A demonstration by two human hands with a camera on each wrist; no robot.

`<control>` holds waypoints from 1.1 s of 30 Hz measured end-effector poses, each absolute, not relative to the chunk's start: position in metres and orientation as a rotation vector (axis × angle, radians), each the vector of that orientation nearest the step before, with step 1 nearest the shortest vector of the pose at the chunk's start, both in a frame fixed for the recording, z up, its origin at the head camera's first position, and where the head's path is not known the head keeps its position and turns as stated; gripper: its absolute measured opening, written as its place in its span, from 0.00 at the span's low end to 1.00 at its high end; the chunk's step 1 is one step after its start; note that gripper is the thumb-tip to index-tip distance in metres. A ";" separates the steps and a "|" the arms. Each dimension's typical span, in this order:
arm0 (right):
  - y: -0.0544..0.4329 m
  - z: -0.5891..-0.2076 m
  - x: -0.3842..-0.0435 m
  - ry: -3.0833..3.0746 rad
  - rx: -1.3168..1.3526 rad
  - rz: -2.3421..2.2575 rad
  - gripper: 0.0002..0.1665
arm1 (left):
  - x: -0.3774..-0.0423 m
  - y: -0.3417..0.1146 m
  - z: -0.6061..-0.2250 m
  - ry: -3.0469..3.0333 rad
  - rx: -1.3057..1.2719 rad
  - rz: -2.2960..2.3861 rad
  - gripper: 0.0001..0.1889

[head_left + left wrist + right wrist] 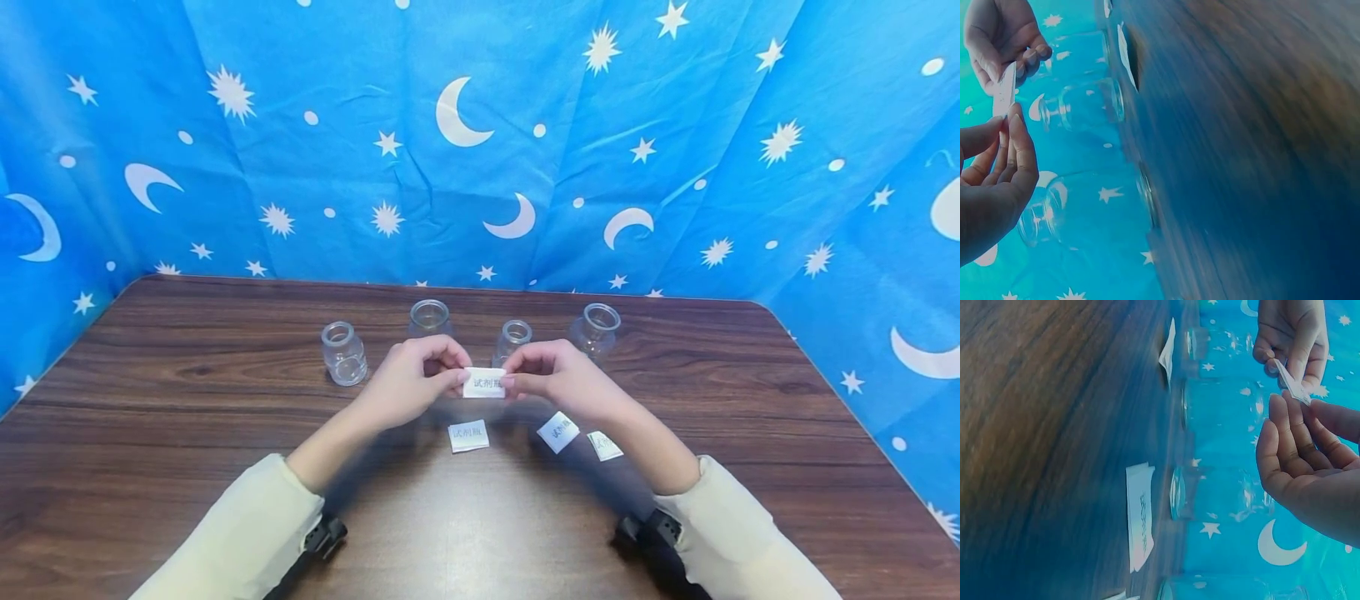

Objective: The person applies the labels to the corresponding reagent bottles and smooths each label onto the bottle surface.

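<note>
A small white paper label (pixel 482 383) with printed characters is held up between both hands above the table. My left hand (pixel 408 379) pinches its left end between thumb and fingers, and my right hand (pixel 566 379) pinches the right end. In the left wrist view the label (pixel 1004 94) appears nearly edge-on. Folded white labels lie on the table below the hands: one (pixel 468 436) at the left, another (pixel 558 432) further right, and a third (pixel 604 445) partly covered by the right forearm.
Behind the hands stand several clear glass jars: one at the left (pixel 345 354), a wider one (pixel 430 317), a narrow one (pixel 516 332) partly hidden, and a wide one (pixel 596 327) at the right. A blue star-and-moon curtain (pixel 337 167) hangs beyond the wooden table (pixel 187 400).
</note>
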State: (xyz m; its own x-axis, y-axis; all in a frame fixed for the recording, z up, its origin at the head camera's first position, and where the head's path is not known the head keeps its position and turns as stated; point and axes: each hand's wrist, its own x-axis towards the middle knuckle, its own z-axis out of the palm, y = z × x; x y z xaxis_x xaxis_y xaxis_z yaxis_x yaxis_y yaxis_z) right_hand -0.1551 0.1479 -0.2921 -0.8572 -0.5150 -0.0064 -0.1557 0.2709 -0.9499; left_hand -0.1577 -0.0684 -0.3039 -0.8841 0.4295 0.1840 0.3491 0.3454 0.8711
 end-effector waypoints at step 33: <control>0.164 -0.289 -0.156 2.303 -0.677 -1.576 0.07 | -0.155 -0.058 -0.301 2.596 0.774 1.579 0.03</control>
